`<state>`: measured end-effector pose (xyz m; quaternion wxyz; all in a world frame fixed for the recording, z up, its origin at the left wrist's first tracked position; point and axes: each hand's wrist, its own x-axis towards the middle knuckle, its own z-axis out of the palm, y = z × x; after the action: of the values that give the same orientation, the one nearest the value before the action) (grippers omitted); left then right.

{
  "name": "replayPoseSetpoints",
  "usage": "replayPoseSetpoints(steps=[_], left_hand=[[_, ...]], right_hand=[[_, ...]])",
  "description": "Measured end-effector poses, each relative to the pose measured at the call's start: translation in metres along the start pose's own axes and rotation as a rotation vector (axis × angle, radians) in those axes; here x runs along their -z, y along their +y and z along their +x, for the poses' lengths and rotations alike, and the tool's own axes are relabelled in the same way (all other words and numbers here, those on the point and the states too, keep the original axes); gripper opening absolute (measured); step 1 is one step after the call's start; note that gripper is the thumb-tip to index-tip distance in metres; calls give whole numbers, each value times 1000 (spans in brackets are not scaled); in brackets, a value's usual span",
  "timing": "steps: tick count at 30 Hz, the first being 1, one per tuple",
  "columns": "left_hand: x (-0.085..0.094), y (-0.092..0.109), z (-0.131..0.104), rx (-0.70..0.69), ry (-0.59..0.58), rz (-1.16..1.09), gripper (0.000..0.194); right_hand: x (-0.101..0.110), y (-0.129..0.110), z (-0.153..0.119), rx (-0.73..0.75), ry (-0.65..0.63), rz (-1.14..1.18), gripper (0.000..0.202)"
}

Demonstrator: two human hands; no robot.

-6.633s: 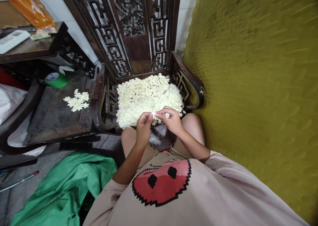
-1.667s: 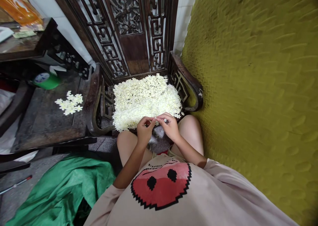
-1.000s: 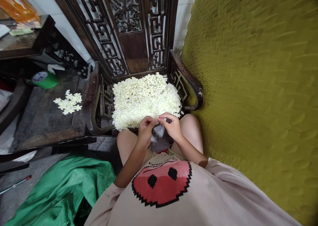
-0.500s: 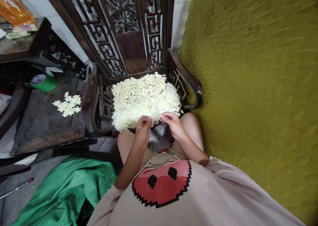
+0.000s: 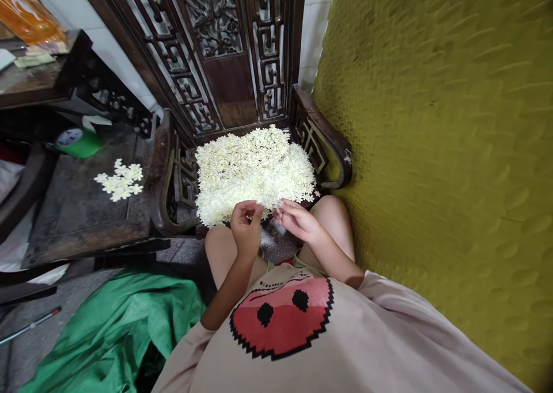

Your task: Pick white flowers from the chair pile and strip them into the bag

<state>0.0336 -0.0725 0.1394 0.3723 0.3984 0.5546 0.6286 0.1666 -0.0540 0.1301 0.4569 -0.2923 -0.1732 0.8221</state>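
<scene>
A thick heap of small white flowers point(image 5: 242, 162) covers the seat of the carved dark wooden chair point(image 5: 235, 84) before me. My left hand point(image 5: 247, 225) is at the near edge of the heap, thumb and forefinger pinched together; whatever lies between them is too small to make out. Just to its right, my right hand point(image 5: 298, 219) pinches what looks like a single white flower point(image 5: 279, 206) at its fingertips. Both hands are above my knees, a small gap apart.
On the left, a second dark wooden seat point(image 5: 86, 208) bears a few white flowers point(image 5: 121, 181) and a green tape roll point(image 5: 80, 142). Green cloth point(image 5: 125, 324) lies on the floor. A yellow textured mat point(image 5: 432, 151) stands along the right.
My hands have moved slightly apart. The left fingers have loosened and spread a little, and the right hand has turned, its lower fingers showing more.
</scene>
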Motion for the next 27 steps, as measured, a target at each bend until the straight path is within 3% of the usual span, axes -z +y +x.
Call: replayPoseSetpoints(steps=[3,9,15,21,27], left_hand=[[3,3,-3,-55,-24,83,19],[6,12,-11,-292,6,284,11],[6,19,-19,-298,43,243,10],[6,21,-20,-354,-69,350,8],[5,16,-18,-378,-89,407,5]], right_hand=[[0,1,-1,-47,-35,20,17],[-2,5,-2,-100,-135,-28,22],[-11,8,-5,-114,-37,-82,19],[-20,7,-13,-86,9,-46,21],[-15,8,-15,-19,2,-172,30]])
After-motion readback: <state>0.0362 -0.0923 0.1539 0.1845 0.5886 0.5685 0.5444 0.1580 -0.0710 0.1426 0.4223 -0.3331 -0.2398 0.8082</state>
